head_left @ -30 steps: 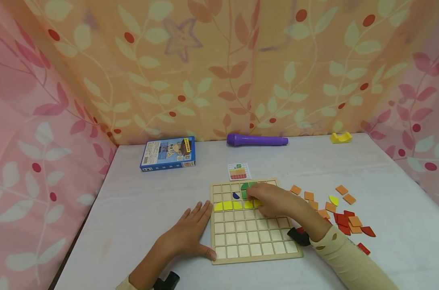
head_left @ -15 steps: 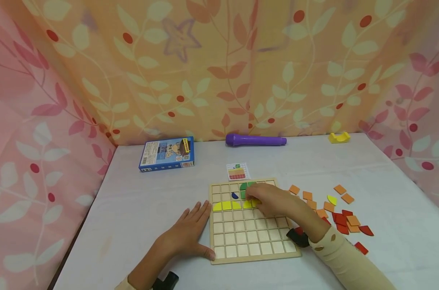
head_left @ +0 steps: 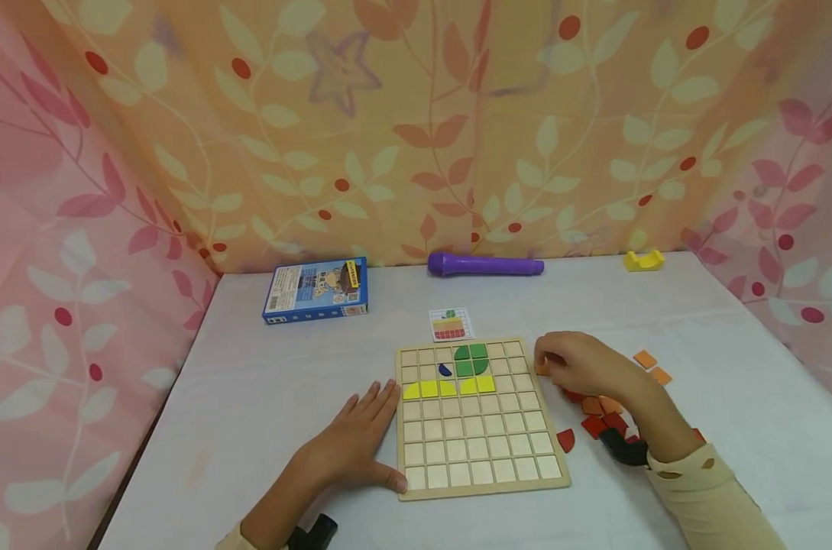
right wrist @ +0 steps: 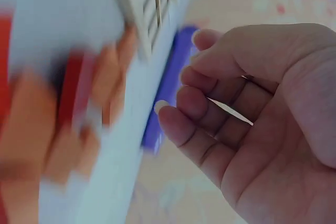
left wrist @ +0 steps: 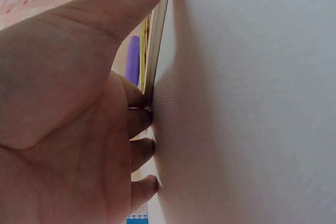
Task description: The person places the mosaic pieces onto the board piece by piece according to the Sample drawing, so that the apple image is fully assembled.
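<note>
A wooden grid board [head_left: 483, 489] lies on the white table. Green pieces [head_left: 471, 360] form a rounded shape near its top, with a small dark blue piece [head_left: 445, 370] to their left. Below them runs a row of yellow pieces [head_left: 429, 389], with a gap in it. My left hand [head_left: 357, 439] rests flat on the table, fingers spread, its thumb and fingertips at the board's left edge. My right hand [head_left: 587, 370] hovers off the board's upper right side, over loose orange and red pieces [right wrist: 73, 90]. Its fingers curl loosely with nothing between them in the right wrist view.
Behind the board lies a small pattern card [head_left: 451, 325]. Farther back are a blue box [head_left: 315, 290], a purple microphone-shaped stick [head_left: 486, 265] and a yellow notched block [head_left: 644, 261]. A red piece [head_left: 565, 441] lies beside the board's right edge. Patterned cloth [head_left: 416, 153] hangs behind.
My right hand has left the yellow row and moved right, off the board to the loose pieces. A yellow square now shows uncovered at the row's right end. My left hand stays put.
</note>
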{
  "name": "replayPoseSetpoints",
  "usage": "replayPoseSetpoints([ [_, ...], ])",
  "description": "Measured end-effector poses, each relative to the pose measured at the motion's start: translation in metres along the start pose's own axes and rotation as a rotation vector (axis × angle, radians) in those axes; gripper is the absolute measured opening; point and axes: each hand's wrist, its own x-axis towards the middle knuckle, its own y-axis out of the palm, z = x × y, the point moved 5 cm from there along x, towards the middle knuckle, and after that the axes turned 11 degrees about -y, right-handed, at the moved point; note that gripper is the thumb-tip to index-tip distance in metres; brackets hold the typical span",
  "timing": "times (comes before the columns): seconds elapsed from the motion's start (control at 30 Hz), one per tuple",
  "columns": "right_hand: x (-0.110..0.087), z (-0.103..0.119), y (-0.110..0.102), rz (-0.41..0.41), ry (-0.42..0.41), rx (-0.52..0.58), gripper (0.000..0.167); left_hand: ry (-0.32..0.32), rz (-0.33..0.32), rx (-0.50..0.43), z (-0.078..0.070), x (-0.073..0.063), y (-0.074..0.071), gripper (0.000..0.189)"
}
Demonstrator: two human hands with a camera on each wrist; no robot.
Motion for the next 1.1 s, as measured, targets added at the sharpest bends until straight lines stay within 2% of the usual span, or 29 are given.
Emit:
replayPoseSetpoints([
  [0.07,-0.013,-0.009,-0.011,-0.016,0.031,-0.001,0.024,0.001,-0.001,0.002,0.0,0.001,0.0,0.137],
  [0.13,-0.025,-0.019,-0.019,-0.013,0.105,-0.022,0.023,0.001,-0.003,0.002,0.0,0.001,0.0,0.137],
  [0.3,-0.054,-0.046,-0.031,0.12,0.395,-0.072,0.02,0.004,-0.001,-0.002,0.001,0.0,0.002,0.138],
  [0.43,-0.072,-0.062,-0.034,0.211,0.505,-0.066,0.019,0.005,0.003,-0.003,0.002,0.001,0.002,0.138],
  [0.53,-0.078,-0.074,-0.033,0.217,0.508,-0.037,0.021,0.007,0.0,-0.003,0.002,0.001,0.002,0.137],
  [0.67,-0.08,-0.083,-0.028,0.179,0.477,0.009,0.026,0.01,-0.007,-0.001,0.002,0.001,0.001,0.137],
  [0.87,-0.072,-0.082,-0.019,0.151,0.444,0.08,0.031,0.009,-0.003,-0.001,0.001,0.001,0.001,0.137],
  [1.1,-0.063,-0.077,-0.017,0.111,0.414,0.022,0.022,0.009,-0.004,0.0,0.001,0.001,0.001,0.137],
])
